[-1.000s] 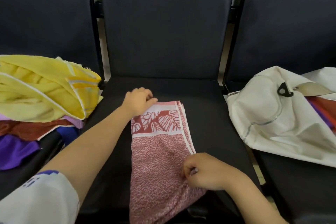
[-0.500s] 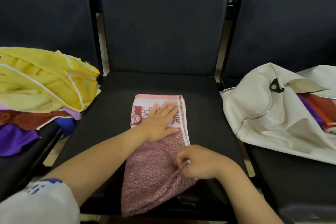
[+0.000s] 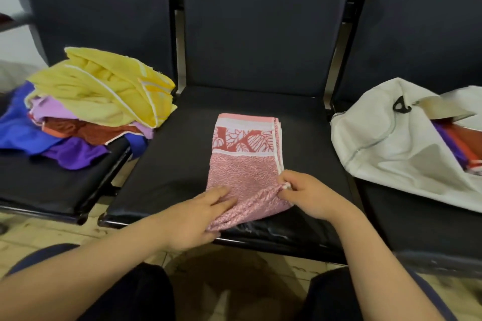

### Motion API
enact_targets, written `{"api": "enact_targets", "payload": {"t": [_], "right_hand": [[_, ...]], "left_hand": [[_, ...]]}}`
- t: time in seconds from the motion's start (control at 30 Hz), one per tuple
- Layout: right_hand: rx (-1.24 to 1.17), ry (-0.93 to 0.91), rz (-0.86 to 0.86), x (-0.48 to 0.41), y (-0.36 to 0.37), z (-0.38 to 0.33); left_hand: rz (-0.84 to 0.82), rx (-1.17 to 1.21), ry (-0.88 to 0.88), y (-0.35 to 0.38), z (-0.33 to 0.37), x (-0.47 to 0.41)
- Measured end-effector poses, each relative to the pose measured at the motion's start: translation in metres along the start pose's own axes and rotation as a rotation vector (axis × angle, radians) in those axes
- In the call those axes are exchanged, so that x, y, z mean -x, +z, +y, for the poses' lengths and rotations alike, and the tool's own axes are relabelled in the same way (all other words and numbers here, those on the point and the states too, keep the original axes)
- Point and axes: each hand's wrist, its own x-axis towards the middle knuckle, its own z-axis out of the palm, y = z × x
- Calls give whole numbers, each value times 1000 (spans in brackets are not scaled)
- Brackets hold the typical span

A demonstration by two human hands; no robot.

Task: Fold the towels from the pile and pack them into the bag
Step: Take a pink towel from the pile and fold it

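Nearest us, at 6 o'clock, there's just tiled floor [image 3: 34,232], so up we go to the front lip of the middle seat [image 3: 169,172]. Our left hand [image 3: 193,214], at 11, has its fingers laid long over the near left edge of the pink towel [image 3: 245,167]. The thumb looks tucked under the hem, so we call that a flat pinch. Our right hand [image 3: 310,195], at 1, pinches the near right corner, with white trim showing at the fingertips.

The pink towel lies at 12 on that seat as a narrow strip in several layers. Its patterned band is at the far end, and the near end is lifted and rumpled between our hands. We judge this one part-folded: the lengthwise folds are in, the crosswise fold is yet to come, and then it goes across.

Out at 2, on the right seat, the white bag [image 3: 391,148] lies on its side with its mouth open. Folded towels [image 3: 453,143] in red, orange and purple show inside, so some packing is done. At 10, on the left seat, the pile [image 3: 99,101] is well stocked: a yellow towel [image 3: 104,86] on top, with lilac, rust, blue and purple beneath. Plenty left, by our reckoning.

Anything in the way? Little: it's dark seat between towel and bag, though the bag's flap sags over part of its mouth. Beyond, at 12, only the backrests [image 3: 260,28].
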Motion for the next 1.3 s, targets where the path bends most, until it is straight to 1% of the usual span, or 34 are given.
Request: {"api": "enact_targets", "payload": {"t": [0.07, 0.13, 0.2, 0.3, 0.37, 0.5, 0.6, 0.67, 0.7, 0.73, 0.77, 0.8, 0.83, 0.87, 0.9, 0.97, 1.0, 1.03, 1.1, 1.13, 1.2, 1.3], "right_hand": [[-5, -15, 25, 15, 0, 6], [-86, -26, 52, 28, -1, 9], [-165, -42, 89, 34, 1, 9], [-149, -7, 199, 26, 12, 10], [-100, 33, 281, 14, 21, 11], [77, 92, 368, -9, 30, 10], [193, 144, 409, -19, 35, 10], [324, 172, 412, -24, 37, 8], [399, 186, 415, -25, 38, 7], [471, 187, 429, -26, 38, 6], [524, 157, 453, -27, 37, 6], [551, 90, 462, -27, 34, 7], [551, 8, 427, -28, 31, 9], [506, -58, 348, -28, 27, 11], [436, -76, 237, -26, 22, 12], [294, -34, 17, -22, 12, 14], [282, -14, -53, -20, 9, 15], [307, -16, -84, -18, 7, 17], [330, -71, -30, -18, 8, 22], [307, -110, 28, -18, 10, 23], [232, -155, 135, -18, 13, 22], [-36, -106, 250, -15, 16, 17]], "left_hand": [[167, 164, 6, -4, -4, 5], [293, 405, -46, -13, -7, 9], [361, 601, -150, -16, -10, 8], [476, 722, -347, -9, -16, -2], [550, 736, -438, -4, -15, -11], [665, 584, -540, 0, -13, -27], [685, 467, -548, 4, -16, -37], [655, 370, -571, 8, -17, -42], [661, 304, -558, 9, -17, -44], [680, 246, -495, 9, -18, -46], [695, 189, -385, 8, -22, -48], [689, 125, -239, 6, -27, -50], [648, 74, -72, 4, -34, -51], [568, 66, 50, 2, -39, -51], [475, 118, 98, -2, -42, -49], [300, 245, 67, -6, -51, -42], [217, 254, 39, -8, -55, -39], [158, 225, 14, -8, -60, -36], [121, 208, 4, -6, -65, -32], [147, 225, -2, -5, -65, -31], [251, 321, -13, -2, -63, -29], [487, 545, -55, -2, -54, -25]]}}
